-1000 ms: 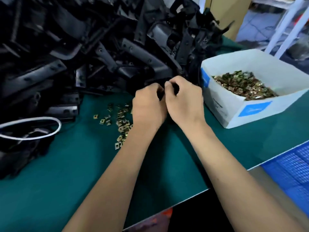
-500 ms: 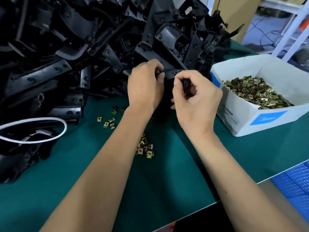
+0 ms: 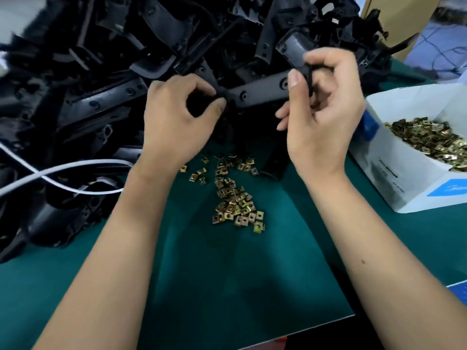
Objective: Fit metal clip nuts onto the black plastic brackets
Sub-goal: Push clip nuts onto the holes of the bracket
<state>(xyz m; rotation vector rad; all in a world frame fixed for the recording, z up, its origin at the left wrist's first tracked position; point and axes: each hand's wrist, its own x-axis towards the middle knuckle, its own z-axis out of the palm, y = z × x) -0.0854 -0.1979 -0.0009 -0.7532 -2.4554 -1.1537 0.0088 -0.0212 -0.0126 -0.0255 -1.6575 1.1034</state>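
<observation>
Head view: both hands are up at the front of the heap of black brackets [image 3: 106, 79], sharing one bracket [image 3: 257, 93] between them. Its long axis runs roughly L-R across the view, rising a bit toward the right. Left hand [image 3: 177, 117] has thumb and fingers curled in, pinching the bracket's left end. Right hand [image 3: 321, 109] pinches the right end, thumb pressed on the near face, index hooked over the top, other fingers loosely bent below. Can't tell if either hand has a clip nut tucked in the pinch, since fingers hide the contact spots. Loose clip nuts [image 3: 235, 198] lie scattered on the green mat [image 3: 227, 286], directly below and between the wrists, well apart from the bracket and nearer the left hand, I'd say. So the next nut sits down and toward the body from the fingers; either hand has to let go and drop to the mat while the other keeps the bracket level. Containers: white cardboard box [image 3: 394, 188] w/ blue labels, at right just beside the right wrist, holds a big heap of the same brass-coloured nuts [image 3: 429, 140], piled well below its rim. White cable [image 3: 63, 173] loops over the brackets at left. Blue crate corner [image 3: 461, 290] shows at the right edge, contents not visible.
</observation>
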